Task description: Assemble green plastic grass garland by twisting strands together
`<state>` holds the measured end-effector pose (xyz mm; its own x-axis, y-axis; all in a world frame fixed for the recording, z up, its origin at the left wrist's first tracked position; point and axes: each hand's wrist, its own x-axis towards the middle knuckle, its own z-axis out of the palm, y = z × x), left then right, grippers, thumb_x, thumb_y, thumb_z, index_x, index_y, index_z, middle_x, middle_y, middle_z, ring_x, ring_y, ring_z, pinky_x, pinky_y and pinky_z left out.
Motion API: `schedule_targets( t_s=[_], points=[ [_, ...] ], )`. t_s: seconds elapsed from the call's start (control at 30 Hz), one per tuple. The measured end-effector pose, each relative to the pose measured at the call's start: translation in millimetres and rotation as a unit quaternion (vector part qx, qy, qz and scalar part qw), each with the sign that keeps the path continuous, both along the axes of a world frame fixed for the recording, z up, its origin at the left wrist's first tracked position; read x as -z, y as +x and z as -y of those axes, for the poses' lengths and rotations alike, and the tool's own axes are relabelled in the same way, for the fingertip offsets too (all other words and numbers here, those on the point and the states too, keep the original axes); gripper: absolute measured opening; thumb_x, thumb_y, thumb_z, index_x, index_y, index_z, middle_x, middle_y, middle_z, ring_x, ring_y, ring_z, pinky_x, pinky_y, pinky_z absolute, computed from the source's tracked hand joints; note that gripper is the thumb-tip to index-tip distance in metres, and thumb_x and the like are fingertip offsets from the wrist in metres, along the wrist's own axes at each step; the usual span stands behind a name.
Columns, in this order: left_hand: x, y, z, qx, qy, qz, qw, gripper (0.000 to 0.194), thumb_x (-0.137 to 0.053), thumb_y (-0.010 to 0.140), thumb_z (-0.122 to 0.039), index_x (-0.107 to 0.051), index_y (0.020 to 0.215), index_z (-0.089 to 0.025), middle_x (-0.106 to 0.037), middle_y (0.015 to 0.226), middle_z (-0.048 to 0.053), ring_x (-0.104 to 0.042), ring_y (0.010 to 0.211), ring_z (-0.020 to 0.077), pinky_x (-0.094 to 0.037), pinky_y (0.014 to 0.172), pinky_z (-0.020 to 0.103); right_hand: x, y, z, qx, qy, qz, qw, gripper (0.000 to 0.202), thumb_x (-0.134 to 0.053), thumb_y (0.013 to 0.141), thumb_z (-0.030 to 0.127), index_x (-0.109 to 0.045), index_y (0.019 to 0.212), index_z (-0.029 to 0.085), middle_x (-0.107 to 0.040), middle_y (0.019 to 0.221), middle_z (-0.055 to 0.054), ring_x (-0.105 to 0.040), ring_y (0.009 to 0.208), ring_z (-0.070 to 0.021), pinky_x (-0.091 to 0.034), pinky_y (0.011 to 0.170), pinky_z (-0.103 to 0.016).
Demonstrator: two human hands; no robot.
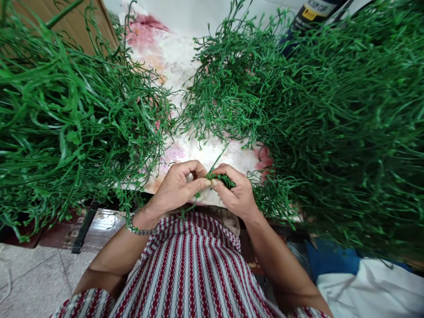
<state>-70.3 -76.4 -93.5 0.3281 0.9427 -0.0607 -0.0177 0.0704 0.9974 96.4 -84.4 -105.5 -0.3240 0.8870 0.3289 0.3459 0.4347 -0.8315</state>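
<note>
My left hand (179, 185) pinches a thin green strand (217, 161) between thumb and fingertips, close to my body at the table's front edge. Right beside it, my right hand (233, 190) is curled round a small dark green bundle (225, 180), its thumb and finger meeting the left fingertips. The strand sticks up and away from the pinch. Below the left hand, a loose green piece (195, 201) hangs down. My palms are mostly hidden by the fingers.
A large heap of curly green strands (66, 132) covers the left side; another heap (347, 132) fills the right. Between them shows a flowered cloth (179, 57). A cardboard box (82, 26) stands back left, a dark labelled container (308, 20) back right.
</note>
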Motion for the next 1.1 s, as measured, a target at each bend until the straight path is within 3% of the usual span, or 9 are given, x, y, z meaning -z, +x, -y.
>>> schedule_targets(
  t_s=[0.2, 0.33, 0.47, 0.67, 0.83, 0.93, 1.1],
  points=[
    [8.7, -3, -4, 0.012, -0.110, 0.104, 0.988, 0.026, -0.072, 0.060, -0.025, -0.050, 0.054, -0.013, -0.041, 0.051, -0.005, -0.035, 0.050, 0.0056, -0.026, 0.048, 0.020, 0.7, 1, -3, -0.035, 0.022, 0.012, 0.999, 0.004, -0.055, 0.082, 0.019, -0.055, 0.084, 0.016, -0.054, 0.071, 0.000, -0.051, 0.064, -0.0091, -0.040, 0.059, -0.021],
    [6.0, -8, -7, 0.068, -0.204, 0.113, 0.970, 0.028, -0.074, 0.056, -0.028, -0.051, 0.052, -0.012, -0.042, 0.048, -0.005, -0.033, 0.046, 0.0048, -0.022, 0.045, 0.020, 0.6, 2, -6, -0.047, 0.126, 0.086, 0.987, 0.003, -0.053, 0.082, 0.016, -0.054, 0.084, 0.015, -0.054, 0.069, -0.001, -0.050, 0.064, -0.0108, -0.039, 0.057, -0.023],
    [4.4, -9, -7, 0.048, -0.215, 0.107, 0.970, 0.028, -0.073, 0.055, -0.027, -0.050, 0.051, -0.012, -0.041, 0.046, -0.005, -0.031, 0.044, 0.0041, -0.020, 0.045, 0.020, 4.1, 1, -5, 0.006, 0.234, 0.170, 0.957, 0.005, -0.053, 0.081, 0.013, -0.054, 0.086, 0.015, -0.056, 0.073, -0.005, -0.050, 0.066, -0.0132, -0.039, 0.056, -0.025],
    [7.0, -6, 0, 0.001, -0.094, 0.046, 0.995, 0.026, -0.070, 0.062, -0.022, -0.049, 0.049, -0.012, -0.037, 0.047, -0.005, -0.030, 0.048, 0.0047, -0.022, 0.046, 0.020, 6.2, -5, 2, 0.003, 0.125, 0.073, 0.990, 0.008, -0.052, 0.082, 0.014, -0.054, 0.090, 0.016, -0.054, 0.072, -0.003, -0.050, 0.066, -0.0117, -0.041, 0.058, -0.025],
    [8.5, -5, 4, -0.031, -0.088, 0.068, 0.993, 0.022, -0.066, 0.066, -0.022, -0.053, 0.051, -0.013, -0.041, 0.050, -0.004, -0.033, 0.049, 0.0057, -0.026, 0.047, 0.021, 3.4, -8, 5, 0.012, 0.054, 0.021, 0.998, 0.013, -0.054, 0.082, 0.014, -0.055, 0.095, 0.016, -0.055, 0.078, -0.002, -0.053, 0.072, -0.0113, -0.043, 0.063, -0.024],
    [8.8, -3, 4, -0.039, -0.055, 0.058, 0.996, 0.023, -0.064, 0.067, -0.021, -0.051, 0.050, -0.013, -0.041, 0.051, -0.004, -0.033, 0.049, 0.0062, -0.026, 0.047, 0.021, 2.9, -8, 5, 0.015, 0.059, 0.022, 0.998, 0.009, -0.055, 0.081, 0.014, -0.055, 0.090, 0.016, -0.055, 0.076, -0.002, -0.053, 0.069, -0.0108, -0.042, 0.061, -0.024],
    [8.8, 0, 7, -0.085, 0.137, -0.052, 0.985, 0.012, -0.058, 0.069, -0.010, -0.053, 0.058, -0.015, -0.048, 0.061, -0.002, -0.045, 0.062, 0.0097, -0.036, 0.059, 0.023, 1.8, -7, 3, 0.030, 0.130, 0.102, 0.986, 0.006, -0.051, 0.079, 0.011, -0.053, 0.082, 0.015, -0.053, 0.070, -0.002, -0.050, 0.064, -0.0113, -0.040, 0.057, -0.024]
  ],
)
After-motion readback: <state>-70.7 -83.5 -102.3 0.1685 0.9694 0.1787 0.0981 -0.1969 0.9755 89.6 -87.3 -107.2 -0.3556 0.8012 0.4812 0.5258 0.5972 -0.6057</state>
